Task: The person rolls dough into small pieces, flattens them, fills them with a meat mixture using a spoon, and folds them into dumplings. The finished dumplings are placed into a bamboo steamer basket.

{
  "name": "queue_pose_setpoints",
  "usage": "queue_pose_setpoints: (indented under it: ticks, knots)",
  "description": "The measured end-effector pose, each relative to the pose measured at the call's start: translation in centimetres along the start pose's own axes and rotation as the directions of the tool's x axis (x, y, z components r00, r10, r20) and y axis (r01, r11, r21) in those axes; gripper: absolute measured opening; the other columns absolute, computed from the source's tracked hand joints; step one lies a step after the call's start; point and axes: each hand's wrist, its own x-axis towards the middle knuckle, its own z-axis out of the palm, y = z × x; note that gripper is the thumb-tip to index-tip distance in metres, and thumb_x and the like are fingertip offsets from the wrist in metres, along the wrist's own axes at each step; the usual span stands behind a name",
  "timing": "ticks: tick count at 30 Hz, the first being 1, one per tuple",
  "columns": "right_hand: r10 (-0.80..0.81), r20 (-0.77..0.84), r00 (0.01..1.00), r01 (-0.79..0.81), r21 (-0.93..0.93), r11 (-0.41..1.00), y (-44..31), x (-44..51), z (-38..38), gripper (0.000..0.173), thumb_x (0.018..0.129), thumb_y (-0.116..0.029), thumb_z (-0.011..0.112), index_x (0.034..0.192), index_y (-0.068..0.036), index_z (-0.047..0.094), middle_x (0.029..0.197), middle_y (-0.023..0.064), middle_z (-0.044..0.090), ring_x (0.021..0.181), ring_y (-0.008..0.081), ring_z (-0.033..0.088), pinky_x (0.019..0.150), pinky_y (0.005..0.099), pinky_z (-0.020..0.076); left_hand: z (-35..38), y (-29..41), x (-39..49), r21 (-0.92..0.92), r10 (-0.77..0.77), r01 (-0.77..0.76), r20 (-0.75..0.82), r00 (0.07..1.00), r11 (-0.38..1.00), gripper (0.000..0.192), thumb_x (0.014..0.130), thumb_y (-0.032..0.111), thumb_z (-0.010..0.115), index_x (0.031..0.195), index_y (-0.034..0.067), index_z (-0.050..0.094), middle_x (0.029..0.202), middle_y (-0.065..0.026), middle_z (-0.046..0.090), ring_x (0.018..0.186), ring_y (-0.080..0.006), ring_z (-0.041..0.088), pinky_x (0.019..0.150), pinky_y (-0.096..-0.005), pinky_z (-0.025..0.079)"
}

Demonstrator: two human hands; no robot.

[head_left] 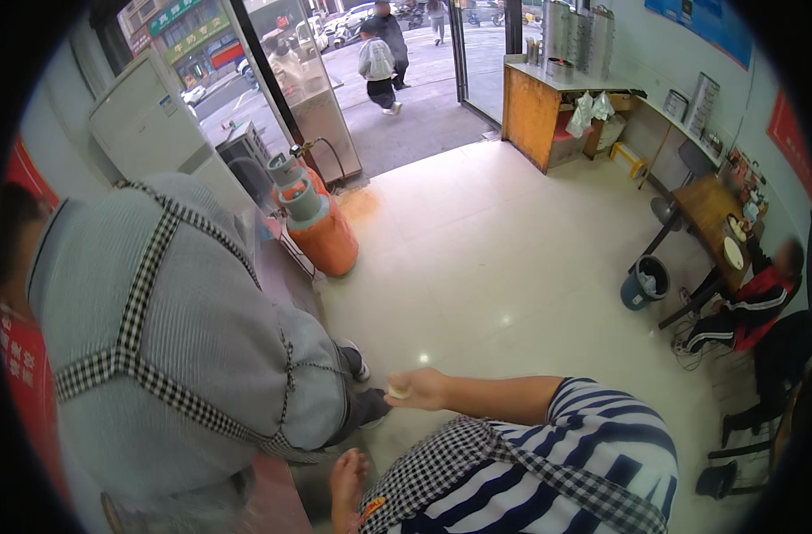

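Observation:
My right hand (420, 388) is stretched out in front of my checked apron (446, 447), over the tiled floor. Its fingers are closed on a small pale piece (399, 387), perhaps dough or food; blur hides what it is. Lower down, my left hand (350, 470) is raised by the apron with its fingers curled. Whether anything is inside its palm cannot be seen. A pinkish tabletop (279, 497) lies just left of it, largely covered by a co-worker (199, 320) in grey with a checked apron strap.
An orange gas cylinder (326, 233) stands ahead near the open doorway. To the right are a wooden counter (529, 113), a dark bin (646, 284) and a brown table (703, 213) with a seated person (756, 300). A black stool (716, 479) is at lower right.

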Motion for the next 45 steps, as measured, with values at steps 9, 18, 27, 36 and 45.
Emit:
queue_pose_setpoints:
  ticks: [9, 18, 27, 36, 45]
  knots:
    - [-0.163, 0.294, 0.942, 0.332, -0.743, 0.581, -0.9, -0.1, -1.3, 0.029, 0.092, -0.029, 0.064, 0.107, -0.004, 0.062, 0.102, 0.0103, 0.065, 0.096, 0.0242, 0.063, 0.089, 0.0351, 0.0493, 7.3, 6.6, 0.1, 0.018, 0.016, -0.023, 0.318, 0.948, 1.000, 0.035, 0.103, 0.027, 0.051, 0.128, 0.003, 0.056, 0.114, -0.0056, 0.064, 0.100, -0.0170, 0.061, 0.085, -0.0297, 0.047]
    - [-0.137, 0.345, 0.928, 0.222, -0.221, 0.950, 1.5, -1.3, 1.2, 0.027, 0.100, -0.024, 0.053, 0.113, 0.000, 0.057, 0.110, 0.0066, 0.061, 0.106, 0.0176, 0.058, 0.094, 0.0306, 0.0458, 9.6, 5.5, 1.4, -0.331, 0.085, 0.024, 0.311, 0.946, 0.943, 0.027, 0.103, 0.021, 0.050, 0.122, 0.003, 0.052, 0.122, -0.0120, 0.063, 0.114, -0.0239, 0.063, 0.083, -0.0318, 0.053]
    - [0.036, 0.492, 0.870, 0.143, -0.320, 0.937, 4.7, -0.2, -0.6, 0.017, 0.088, -0.015, 0.055, 0.101, -0.005, 0.056, 0.100, 0.0034, 0.056, 0.095, 0.0154, 0.056, 0.090, 0.0301, 0.0453, 8.2, 1.9, 0.0, -0.454, 0.039, 0.093, 0.274, 0.961, 0.886, 0.029, 0.099, 0.013, 0.057, 0.122, -0.004, 0.058, 0.104, -0.0130, 0.070, 0.093, -0.0208, 0.070, 0.068, -0.0280, 0.057]
    - [0.138, 0.273, 0.952, 0.031, -0.535, 0.844, 5.9, -0.7, -0.4, 0.027, 0.097, -0.020, 0.055, 0.118, -0.002, 0.058, 0.110, 0.0069, 0.061, 0.106, 0.0164, 0.059, 0.092, 0.0315, 0.0470, 7.6, -0.4, -0.2, -0.433, -0.037, 0.099, 0.149, 0.988, 0.896, 0.025, 0.099, 0.014, 0.058, 0.117, -0.003, 0.059, 0.094, -0.0083, 0.068, 0.083, -0.0150, 0.069, 0.067, -0.0248, 0.055]
    - [0.191, 0.226, 0.955, -0.039, -0.543, 0.839, 7.3, -2.1, 2.1, 0.038, 0.094, -0.021, 0.060, 0.123, 0.003, 0.055, 0.119, 0.0086, 0.060, 0.110, 0.0201, 0.059, 0.098, 0.0325, 0.0462, 7.1, -0.1, -4.0, -0.460, 0.044, -0.051, -0.026, 0.999, 0.887, 0.019, 0.096, 0.009, 0.060, 0.112, -0.002, 0.060, 0.091, -0.0100, 0.068, 0.082, -0.0153, 0.066, 0.065, -0.0254, 0.052]
